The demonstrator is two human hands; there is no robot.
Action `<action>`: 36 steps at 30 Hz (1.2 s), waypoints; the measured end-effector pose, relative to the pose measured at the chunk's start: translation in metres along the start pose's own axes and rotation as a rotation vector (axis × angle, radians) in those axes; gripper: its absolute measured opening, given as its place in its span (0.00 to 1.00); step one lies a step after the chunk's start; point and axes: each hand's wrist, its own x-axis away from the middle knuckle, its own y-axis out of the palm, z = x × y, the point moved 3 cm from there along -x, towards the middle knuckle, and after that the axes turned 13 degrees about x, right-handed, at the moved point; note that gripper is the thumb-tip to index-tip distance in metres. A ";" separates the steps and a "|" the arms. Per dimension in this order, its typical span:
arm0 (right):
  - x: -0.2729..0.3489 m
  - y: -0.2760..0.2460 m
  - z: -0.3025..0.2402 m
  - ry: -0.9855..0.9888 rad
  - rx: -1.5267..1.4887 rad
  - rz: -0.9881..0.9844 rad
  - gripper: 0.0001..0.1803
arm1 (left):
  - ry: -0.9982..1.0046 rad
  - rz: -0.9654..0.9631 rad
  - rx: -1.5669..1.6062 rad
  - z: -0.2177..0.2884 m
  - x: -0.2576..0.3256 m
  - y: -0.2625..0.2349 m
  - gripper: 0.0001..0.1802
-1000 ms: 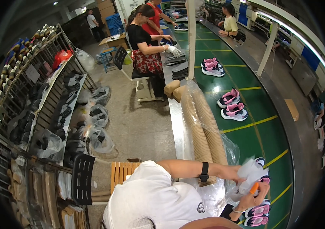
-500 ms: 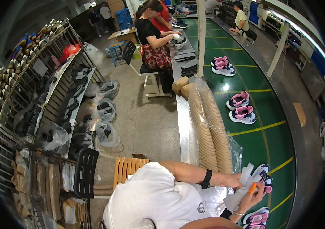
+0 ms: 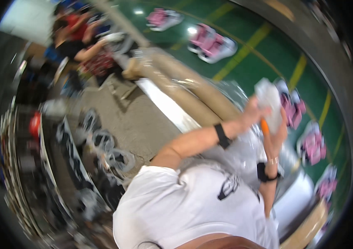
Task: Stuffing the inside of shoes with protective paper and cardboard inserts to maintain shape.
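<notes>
A bunched white sheet (image 3: 269, 103), which looks like thin paper, is gripped between my two hands over the near side of the green conveyor belt. My left hand (image 3: 254, 111) presses on its left side. Around its lower right side is my right hand (image 3: 277, 135), with an orange cover on one finger. Just right of the sheet, a pair of navy, white and pink sneakers (image 3: 291, 108) sits on the belt. Another sneaker pair (image 3: 311, 145) lies a little nearer to me. Motion blur softens the fingers and the sheet.
Long rows of stacked tan pieces in clear plastic (image 3: 184, 87) lie along the belt's left edge. More sneakers (image 3: 213, 43) stand farther along the green belt (image 3: 251, 20). A person in black (image 3: 70, 47) works at the far left; racks (image 3: 39, 166) stand left.
The whole view has swung and blurred. The sheet, spread flatter before, is now bunched between both hands, and my hands are raised away from the nearest sneakers.
</notes>
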 end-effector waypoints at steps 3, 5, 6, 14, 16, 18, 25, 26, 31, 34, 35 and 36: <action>0.003 -0.021 0.014 0.053 0.016 0.084 0.32 | -0.158 -0.110 -0.102 -0.010 -0.005 0.016 0.18; 0.009 -0.032 0.043 0.124 -0.036 0.113 0.32 | -0.270 -0.201 -0.360 -0.031 -0.029 0.016 0.19; 0.013 -0.040 0.061 0.180 0.007 0.142 0.32 | -0.236 -0.268 -0.549 -0.040 -0.041 0.011 0.21; 0.025 -0.061 0.171 0.531 -0.060 0.002 0.27 | -0.291 -0.170 -0.982 -0.103 -0.142 -0.017 0.17; 0.019 -0.056 0.196 0.572 -0.075 -0.006 0.28 | -0.249 -0.287 -1.100 -0.134 -0.162 -0.012 0.18; 0.009 -0.046 0.221 0.610 -0.014 -0.051 0.29 | -0.050 -0.480 -1.327 -0.163 -0.182 -0.005 0.22; -0.030 -0.035 0.255 0.723 0.109 -0.173 0.30 | 0.175 -0.614 -1.458 -0.211 -0.209 0.012 0.14; -0.036 -0.032 0.257 0.725 0.108 -0.181 0.30 | 0.183 -0.590 -1.441 -0.210 -0.214 0.010 0.13; -0.075 0.012 0.275 0.664 0.488 -0.191 0.31 | 0.194 -0.452 -1.301 -0.216 -0.223 0.006 0.19; -0.073 0.022 0.271 0.548 0.401 -0.197 0.31 | 0.172 -0.406 -1.332 -0.217 -0.233 -0.010 0.18; -0.066 0.015 0.268 0.475 0.262 -0.236 0.30 | 0.220 -0.421 -1.323 -0.212 -0.231 -0.009 0.18; -0.060 0.009 0.262 0.336 0.114 -0.336 0.28 | 0.112 -0.429 -1.358 -0.209 -0.232 -0.011 0.17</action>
